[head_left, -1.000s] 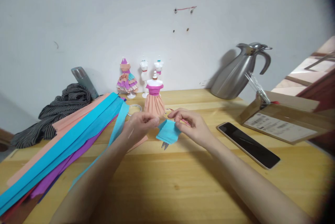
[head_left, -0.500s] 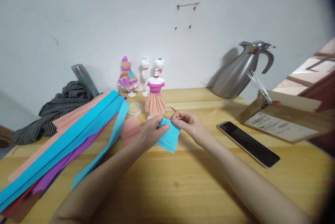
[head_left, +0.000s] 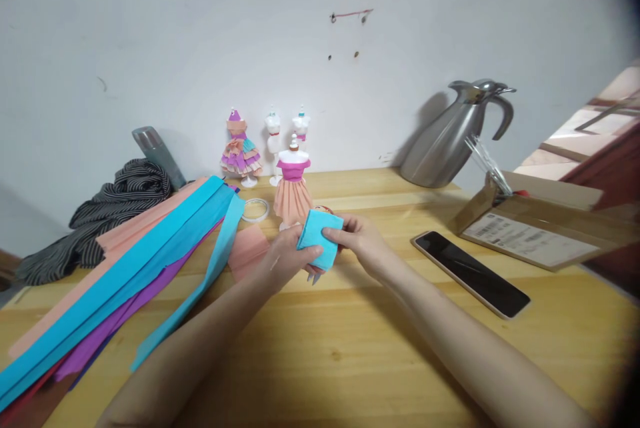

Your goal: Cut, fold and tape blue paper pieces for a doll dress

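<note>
Both of my hands hold a small folded piece of blue crepe paper (head_left: 317,235) above the wooden table (head_left: 350,348). My left hand (head_left: 286,260) grips its lower left edge with the thumb on top. From the right, my right hand (head_left: 361,241) pinches the same piece. Just behind them stands a small mannequin in a pink and peach paper dress (head_left: 293,188). A cut peach paper scrap (head_left: 247,251) lies left of my left hand.
Long strips of blue, peach and purple crepe paper (head_left: 125,281) lie at the left. A tape roll (head_left: 255,209), three more small mannequins (head_left: 241,151), a striped cloth (head_left: 115,208), a steel jug (head_left: 450,138), a phone (head_left: 470,273) and a cardboard box (head_left: 530,228) surround the work spot.
The blue piece has been folded smaller and lifted more upright between my hands. My hands have come closer together, and the view shifted slightly.
</note>
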A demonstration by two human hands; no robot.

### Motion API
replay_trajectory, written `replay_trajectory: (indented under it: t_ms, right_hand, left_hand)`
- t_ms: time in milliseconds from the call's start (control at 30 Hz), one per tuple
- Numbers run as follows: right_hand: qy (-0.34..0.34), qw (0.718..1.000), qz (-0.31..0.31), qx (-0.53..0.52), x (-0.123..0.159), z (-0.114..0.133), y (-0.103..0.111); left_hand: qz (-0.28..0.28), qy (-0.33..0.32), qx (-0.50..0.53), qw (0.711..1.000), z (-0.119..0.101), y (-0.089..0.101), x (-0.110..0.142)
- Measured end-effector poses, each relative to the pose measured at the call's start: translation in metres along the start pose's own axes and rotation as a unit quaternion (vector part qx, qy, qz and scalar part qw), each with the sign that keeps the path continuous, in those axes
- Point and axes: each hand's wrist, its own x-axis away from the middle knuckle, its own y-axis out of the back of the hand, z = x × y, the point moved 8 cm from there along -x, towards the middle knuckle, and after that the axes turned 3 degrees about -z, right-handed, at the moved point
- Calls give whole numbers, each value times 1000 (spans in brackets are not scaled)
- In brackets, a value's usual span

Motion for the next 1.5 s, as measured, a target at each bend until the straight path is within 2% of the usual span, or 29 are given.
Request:
replay_trajectory:
  t_ms: [233,367,533,733,900,1267,1500]
  right_hand:
    - [9,999,-27,-22,-2,7,8]
    - [19,998,-51,-9,-2,10,13]
    - [46,997,-52,19,-2,16,11]
    - [54,996,-63,16,-2,19,15]
    - [56,995,-81,11,-3,19,23]
    - [29,998,-49,28,-9,9,23]
    - [-32,989,81,119,-7,-2,12]
  left_hand:
    - [57,26,40,997,3,-5,0]
    - [41,33,22,998,1,-4,3]
    - [-23,-13,-18,999,-9,5,2]
    - [22,24,-4,999,0,0,0]
    - [11,30,0,999,-3,4,2]
    - [-27,16,45,998,-5,20,1]
    - [-57,-34,64,996,-24,26,15]
